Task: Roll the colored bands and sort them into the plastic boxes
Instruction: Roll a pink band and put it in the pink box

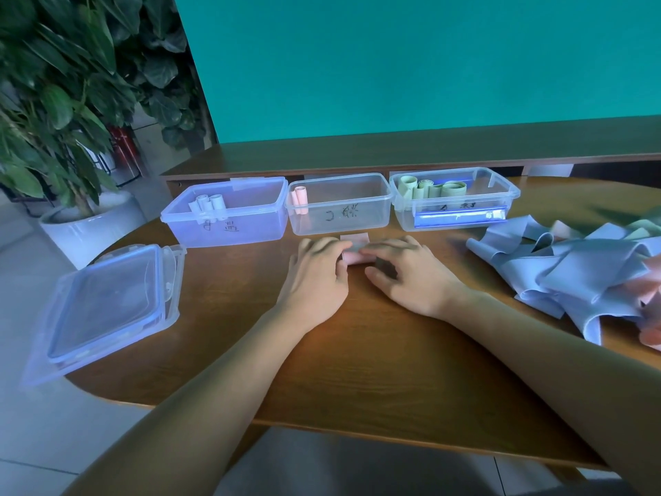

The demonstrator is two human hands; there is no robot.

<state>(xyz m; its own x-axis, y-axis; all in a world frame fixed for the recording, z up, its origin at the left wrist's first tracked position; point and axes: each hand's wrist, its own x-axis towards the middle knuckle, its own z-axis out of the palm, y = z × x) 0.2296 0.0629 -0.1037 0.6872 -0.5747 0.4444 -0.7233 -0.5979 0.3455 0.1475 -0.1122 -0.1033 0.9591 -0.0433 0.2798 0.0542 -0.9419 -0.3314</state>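
Pink band, almost all rolled, lies on the worktop between the left hand and right hand. Both hands hold its ends with curled fingers. I think it is best to roll evenly, keeping the edges aligned, until the short flat tail beyond the fingers is taken up. Just behind stands the middle box, which already has one pink roll.

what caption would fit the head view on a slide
Both hands roll a pink elastic band on the brown wooden table before three clear plastic boxes.
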